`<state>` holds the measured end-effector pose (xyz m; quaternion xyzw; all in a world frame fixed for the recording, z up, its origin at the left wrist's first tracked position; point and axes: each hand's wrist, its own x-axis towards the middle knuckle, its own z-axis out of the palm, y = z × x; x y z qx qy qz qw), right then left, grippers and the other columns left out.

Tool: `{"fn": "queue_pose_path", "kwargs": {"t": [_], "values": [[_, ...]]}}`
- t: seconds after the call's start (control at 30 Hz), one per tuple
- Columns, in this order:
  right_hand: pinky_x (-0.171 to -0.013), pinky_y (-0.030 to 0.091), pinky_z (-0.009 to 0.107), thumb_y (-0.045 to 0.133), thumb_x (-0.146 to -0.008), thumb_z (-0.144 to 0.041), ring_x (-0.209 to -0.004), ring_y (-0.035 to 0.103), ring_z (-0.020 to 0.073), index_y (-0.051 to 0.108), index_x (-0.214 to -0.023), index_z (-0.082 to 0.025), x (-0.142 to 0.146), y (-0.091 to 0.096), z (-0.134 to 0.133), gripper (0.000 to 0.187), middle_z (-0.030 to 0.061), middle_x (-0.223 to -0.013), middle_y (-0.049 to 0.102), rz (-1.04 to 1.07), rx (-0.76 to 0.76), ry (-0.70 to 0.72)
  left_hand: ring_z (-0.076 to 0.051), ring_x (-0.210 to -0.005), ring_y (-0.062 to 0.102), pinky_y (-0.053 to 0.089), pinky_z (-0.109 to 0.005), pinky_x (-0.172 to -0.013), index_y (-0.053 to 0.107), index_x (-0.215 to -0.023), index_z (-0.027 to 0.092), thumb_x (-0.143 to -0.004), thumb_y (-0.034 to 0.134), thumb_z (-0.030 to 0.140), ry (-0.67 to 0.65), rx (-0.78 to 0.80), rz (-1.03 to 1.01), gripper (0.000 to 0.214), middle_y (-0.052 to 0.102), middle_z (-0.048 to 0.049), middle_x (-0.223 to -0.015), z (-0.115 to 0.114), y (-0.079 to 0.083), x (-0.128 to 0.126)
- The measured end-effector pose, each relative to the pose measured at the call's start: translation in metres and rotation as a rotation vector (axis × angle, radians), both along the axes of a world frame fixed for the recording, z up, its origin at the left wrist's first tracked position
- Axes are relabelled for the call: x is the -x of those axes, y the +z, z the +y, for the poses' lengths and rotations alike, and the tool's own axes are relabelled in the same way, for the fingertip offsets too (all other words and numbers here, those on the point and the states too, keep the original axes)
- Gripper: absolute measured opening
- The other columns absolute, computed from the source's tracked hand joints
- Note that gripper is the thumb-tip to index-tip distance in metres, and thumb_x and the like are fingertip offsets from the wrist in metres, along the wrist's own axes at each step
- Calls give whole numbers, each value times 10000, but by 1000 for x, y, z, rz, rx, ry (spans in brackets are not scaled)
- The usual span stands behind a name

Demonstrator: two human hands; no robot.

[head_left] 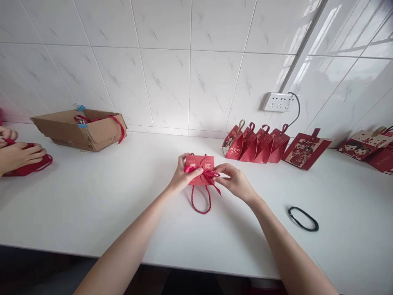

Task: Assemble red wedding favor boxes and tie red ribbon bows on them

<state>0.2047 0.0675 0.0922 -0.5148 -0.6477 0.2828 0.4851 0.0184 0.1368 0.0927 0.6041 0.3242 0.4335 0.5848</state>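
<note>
A small red gift box (206,162) with gold characters rests on the white table in front of me, its top flaps meeting in the middle. Around it runs a red ribbon (209,176), gathered into a bow on top. My left hand (183,172) grips the box at its left side, the thumb pressing on the ribbon. On the right, my right hand (232,180) pinches a loop of the ribbon between thumb and fingers. From the box's near side a twisted red cord handle (201,212) lies in a loop on the table.
Several red gift boxes (257,143) stand at the back right, near a wall socket (278,102). A black band (303,218) lies at right. A cardboard box (101,135) with red ribbons sits back left. Another person's hands (23,157) hold a red item at the left edge.
</note>
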Motion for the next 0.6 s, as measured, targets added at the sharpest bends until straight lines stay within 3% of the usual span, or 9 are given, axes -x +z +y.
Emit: {"fn": "queue_pose_path", "kwargs": {"t": [0.2, 0.3, 0.37, 0.47, 0.6], "values": [[-898, 517, 413, 607, -785, -523, -1207, 489, 266, 608, -711, -192, 3, 3, -1, 339, 109, -1288, 452, 34, -48, -105, -197, -1064, 574, 492, -329, -858, 345, -1141, 258, -696, 723, 338, -3, -22, -2, 589, 534, -47, -1181, 1, -3, -3], [-996, 440, 450, 611, -782, -537, -1311, 390, 288, 593, -665, -189, 6, 3, -1, 368, 75, -1421, 375, 165, -1, -78, -193, -1089, 560, 484, -322, -872, 353, -1125, 255, -690, 727, 326, -2, -24, -4, 579, 519, -48, -1218, 2, -3, -5], [-1021, 414, 466, 611, -777, -552, -1283, 429, 294, 599, -645, -180, 8, 3, 0, 395, 57, -1440, 385, 283, 52, -28, -192, -1092, 559, 482, -321, -876, 349, -1126, 252, -695, 725, 333, -9, -14, -5, 579, 517, -51, -1226, 1, -2, -5], [-971, 464, 460, 618, -767, -558, -1099, 579, 259, 658, -709, -177, 9, 5, 1, 388, 68, -1329, 522, 422, 125, 14, -195, -1097, 555, 480, -327, -879, 346, -1130, 250, -708, 719, 354, -13, -3, 9, 573, 513, -53, -1230, -2, 0, -4], [-910, 512, 429, 640, -743, -539, -953, 627, 222, 685, -795, -164, 9, 9, 2, 381, 81, -1024, 668, 485, 180, -15, -204, -1111, 551, 472, -344, -895, 347, -1123, 252, -702, 729, 360, -12, -17, 22, 579, 511, -51, -1226, -4, 1, -3]]}}
